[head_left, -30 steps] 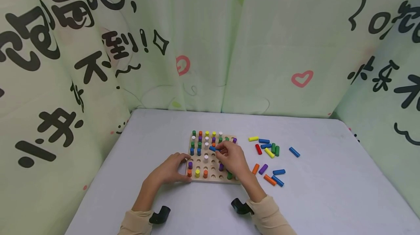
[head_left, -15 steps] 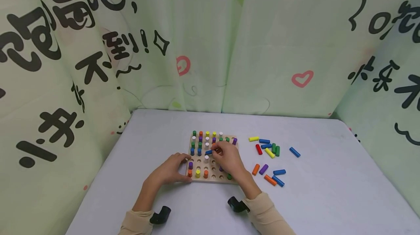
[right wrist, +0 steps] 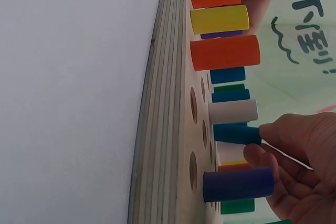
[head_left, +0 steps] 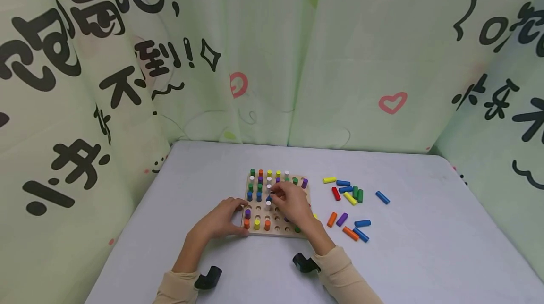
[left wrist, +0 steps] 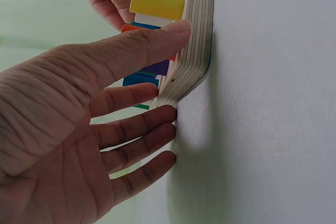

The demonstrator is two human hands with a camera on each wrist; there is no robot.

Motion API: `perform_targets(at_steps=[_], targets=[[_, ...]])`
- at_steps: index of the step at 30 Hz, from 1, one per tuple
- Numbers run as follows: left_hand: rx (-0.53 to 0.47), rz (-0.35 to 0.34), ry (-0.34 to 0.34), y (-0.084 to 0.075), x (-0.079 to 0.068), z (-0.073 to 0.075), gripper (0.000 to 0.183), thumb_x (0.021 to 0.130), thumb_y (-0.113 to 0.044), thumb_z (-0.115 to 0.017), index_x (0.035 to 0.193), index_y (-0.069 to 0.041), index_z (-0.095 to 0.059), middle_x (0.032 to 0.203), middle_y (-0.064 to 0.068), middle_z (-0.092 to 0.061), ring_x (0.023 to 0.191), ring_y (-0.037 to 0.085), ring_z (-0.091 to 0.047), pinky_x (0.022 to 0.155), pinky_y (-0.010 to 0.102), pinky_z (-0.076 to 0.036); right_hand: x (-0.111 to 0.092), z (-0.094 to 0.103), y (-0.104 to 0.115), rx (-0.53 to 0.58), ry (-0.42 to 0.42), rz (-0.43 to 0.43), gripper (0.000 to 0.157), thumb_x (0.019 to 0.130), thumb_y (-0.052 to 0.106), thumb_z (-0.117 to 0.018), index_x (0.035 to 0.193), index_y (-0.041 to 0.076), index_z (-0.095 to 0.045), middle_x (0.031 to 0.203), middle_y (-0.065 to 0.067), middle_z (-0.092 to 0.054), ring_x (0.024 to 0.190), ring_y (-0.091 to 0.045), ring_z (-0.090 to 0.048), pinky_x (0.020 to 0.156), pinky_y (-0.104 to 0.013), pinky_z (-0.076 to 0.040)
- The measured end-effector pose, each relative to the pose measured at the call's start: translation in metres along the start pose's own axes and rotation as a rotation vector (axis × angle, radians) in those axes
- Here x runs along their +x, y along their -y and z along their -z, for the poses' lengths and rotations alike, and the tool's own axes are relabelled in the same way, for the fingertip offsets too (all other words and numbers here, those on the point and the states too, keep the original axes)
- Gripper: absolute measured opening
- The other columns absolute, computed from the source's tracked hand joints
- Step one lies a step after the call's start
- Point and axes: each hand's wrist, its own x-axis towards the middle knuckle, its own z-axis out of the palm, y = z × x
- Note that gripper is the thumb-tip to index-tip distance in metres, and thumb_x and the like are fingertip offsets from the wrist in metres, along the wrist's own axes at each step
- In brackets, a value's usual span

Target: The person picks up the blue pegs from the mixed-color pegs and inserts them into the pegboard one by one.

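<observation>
A wooden pegboard (head_left: 276,231) lies on the table, with rows of coloured pegs standing in its holes. My right hand (head_left: 293,202) pinches the end of a blue peg (right wrist: 237,134) between thumb and fingers. That peg stands upright at a hole, beside a white peg (right wrist: 233,112); how deep it sits is hidden. My left hand (head_left: 223,218) rests at the board's near left corner. In the left wrist view its thumb touches the board's edge near a yellow peg (left wrist: 157,6), and its other fingers lie nearly straight along the side.
To the right of the board, loose pegs lie scattered: several blue ones, such as the blue peg (head_left: 382,197) farthest right, plus a red peg (head_left: 336,193), a purple peg (head_left: 342,219) and orange, yellow and green ones. A printed curtain (head_left: 340,58) surrounds the table (head_left: 425,247).
My right hand has moved slightly left with the blue peg, which has turned from lying sideways to upright at a hole. The left hand has stayed at the corner.
</observation>
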Motion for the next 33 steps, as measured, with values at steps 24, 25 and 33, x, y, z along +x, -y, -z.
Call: perform_targets(at_steps=[24, 25, 33], targets=[[0.019, 0.000, -0.002, 0.002, 0.003, -0.002, 0.070, 0.074, -0.026, -0.093, 0.134, -0.010, -0.060, 0.122, 0.007, -0.062, 0.118, 0.026, -0.056, 0.107, 0.050, -0.048, -0.013, 0.017, 0.002, 0.017, -0.078, -0.004, 0.017, 0.095, 0.008, -0.072, 0.111, 0.003, -0.073, 0.100, -0.006, -0.072, 0.085, -0.016, -0.064, 0.074, -0.026, -0.058], [0.016, 0.000, -0.003, 0.002, 0.003, -0.002, 0.070, 0.074, -0.025, -0.094, 0.134, -0.010, -0.060, 0.122, 0.007, -0.062, 0.118, 0.026, -0.056, 0.108, 0.050, -0.048, -0.014, 0.018, 0.002, 0.015, -0.080, -0.009, 0.017, 0.095, 0.009, -0.072, 0.112, 0.003, -0.073, 0.100, -0.006, -0.072, 0.085, -0.016, -0.065, 0.075, -0.027, -0.058], [0.010, 0.002, -0.005, 0.001, 0.002, -0.002, 0.069, 0.074, -0.024, -0.093, 0.133, -0.010, -0.060, 0.122, 0.007, -0.062, 0.118, 0.027, -0.056, 0.107, 0.051, -0.048, -0.018, 0.026, -0.004, 0.020, -0.108, -0.045, 0.015, 0.095, 0.009, -0.072, 0.108, 0.004, -0.073, 0.096, -0.006, -0.070, 0.083, -0.016, -0.063, 0.074, -0.029, -0.058]])
